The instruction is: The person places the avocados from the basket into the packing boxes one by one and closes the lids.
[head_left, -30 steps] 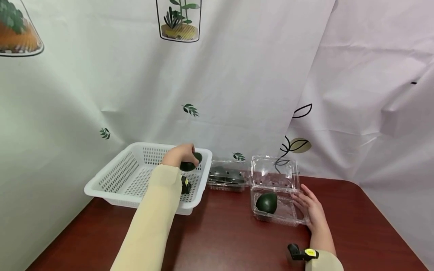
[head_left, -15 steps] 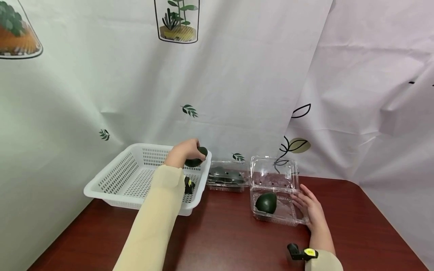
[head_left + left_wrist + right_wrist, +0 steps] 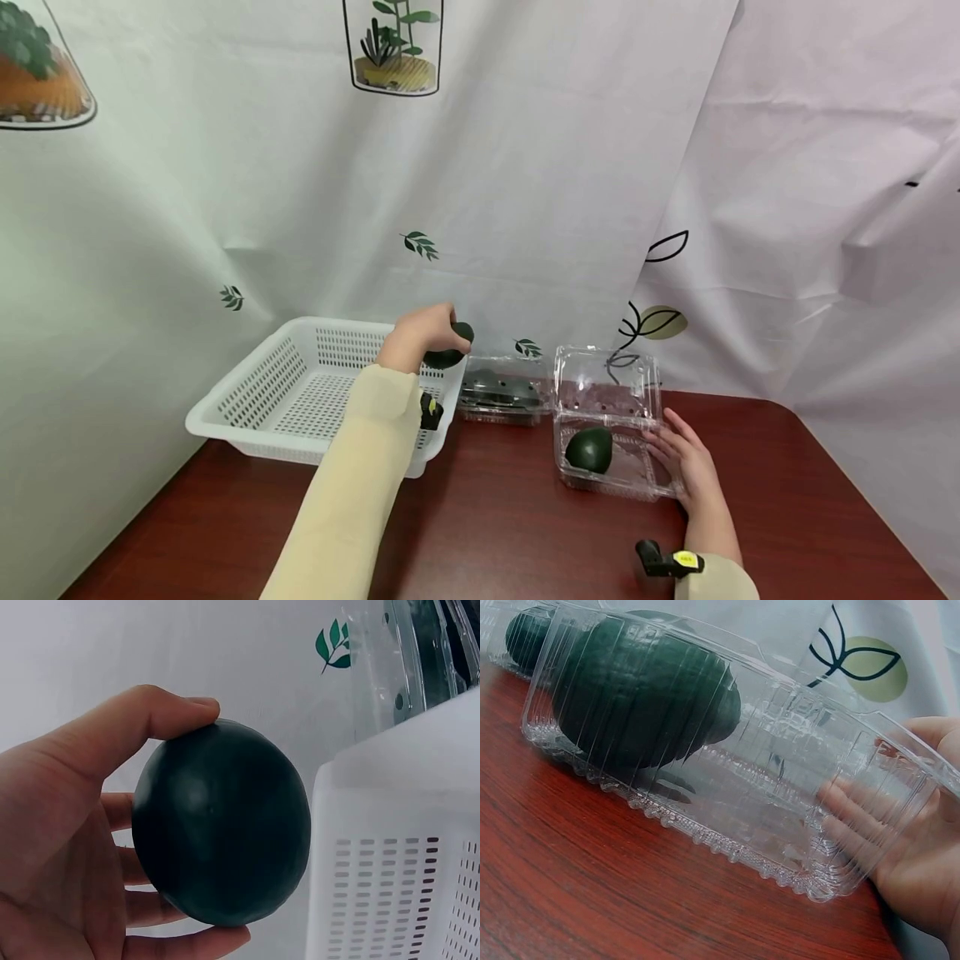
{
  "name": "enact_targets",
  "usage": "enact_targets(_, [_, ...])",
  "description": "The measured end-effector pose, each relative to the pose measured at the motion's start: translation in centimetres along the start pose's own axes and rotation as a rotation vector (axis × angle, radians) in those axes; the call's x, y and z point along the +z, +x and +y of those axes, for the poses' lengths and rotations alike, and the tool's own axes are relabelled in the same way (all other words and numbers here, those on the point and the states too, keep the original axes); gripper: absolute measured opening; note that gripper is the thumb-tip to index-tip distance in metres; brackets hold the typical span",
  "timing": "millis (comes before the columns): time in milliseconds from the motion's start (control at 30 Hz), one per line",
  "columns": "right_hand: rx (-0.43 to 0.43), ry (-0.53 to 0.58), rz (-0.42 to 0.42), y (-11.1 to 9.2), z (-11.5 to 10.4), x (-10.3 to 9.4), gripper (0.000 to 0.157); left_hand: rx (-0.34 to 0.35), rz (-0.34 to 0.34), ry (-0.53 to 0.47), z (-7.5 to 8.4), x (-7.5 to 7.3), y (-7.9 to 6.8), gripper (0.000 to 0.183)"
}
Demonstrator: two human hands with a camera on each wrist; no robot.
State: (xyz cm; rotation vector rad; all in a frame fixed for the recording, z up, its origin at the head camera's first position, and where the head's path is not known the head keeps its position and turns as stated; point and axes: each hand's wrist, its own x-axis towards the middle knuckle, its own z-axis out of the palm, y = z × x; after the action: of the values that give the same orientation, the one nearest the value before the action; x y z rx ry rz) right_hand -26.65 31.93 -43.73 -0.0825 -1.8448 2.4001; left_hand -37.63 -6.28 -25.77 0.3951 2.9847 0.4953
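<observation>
My left hand (image 3: 427,329) grips a dark green avocado (image 3: 221,825) above the right rim of the white basket. In the left wrist view the thumb lies over the avocado's top and the fingers curl behind and under it. On the table, a clear plastic clamshell box (image 3: 628,460) stands with its lid raised. One avocado (image 3: 589,450) sits in its left part. My right hand (image 3: 693,467) rests against the box's right side, its fingers fairly straight and partly seen through the plastic (image 3: 780,825).
The white slotted basket (image 3: 262,383) stands at the left of the red-brown table (image 3: 495,517). Between basket and raised-lid box, a lidded clear box (image 3: 501,393) holds dark green fruit. A printed white cloth (image 3: 540,208) hangs close behind everything.
My left hand has carried the avocado to the right and slightly up, from over the basket's inside to its right rim. My right hand and the raised-lid box have stayed put.
</observation>
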Motion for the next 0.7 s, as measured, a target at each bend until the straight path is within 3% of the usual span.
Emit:
enact_targets(433, [0.004, 0.004, 0.003, 0.0, 0.1, 0.1, 0.048, 0.018, 0.006, -0.029, 0.7, 0.2, 0.0, 0.051])
enact_targets(700, [0.007, -0.019, 0.005, 0.0, -0.1, 0.1, 0.058, 0.035, 0.013, -0.032, 2.0, 0.4, 0.0, 0.050])
